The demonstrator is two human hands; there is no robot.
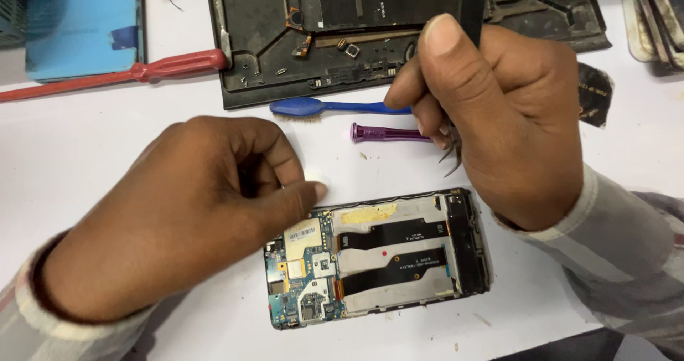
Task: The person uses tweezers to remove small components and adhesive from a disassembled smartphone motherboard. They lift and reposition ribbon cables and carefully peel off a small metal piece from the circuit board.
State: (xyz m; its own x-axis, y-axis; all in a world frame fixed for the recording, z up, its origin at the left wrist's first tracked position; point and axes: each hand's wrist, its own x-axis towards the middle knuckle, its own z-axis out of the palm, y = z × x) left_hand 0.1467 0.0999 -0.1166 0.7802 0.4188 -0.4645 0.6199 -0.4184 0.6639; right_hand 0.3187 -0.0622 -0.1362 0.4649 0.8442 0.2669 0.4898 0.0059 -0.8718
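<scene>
Bare circuit boards show in the opened phone (377,258), lying near on the white tabletop (107,140). Left hand (178,211), fingers curled shut on nothing, touches its corner; right hand (499,111) pinches tweezers (452,158) just beyond. A slip could gouge the ribbon cables.

Opened phone (377,258) on table (107,140), between both hands; tray (271,54) behind; screwdriver (114,76) far left.

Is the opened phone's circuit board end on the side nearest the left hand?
Yes, the opened phone shows its blue circuit board at the end under the left hand.
</scene>
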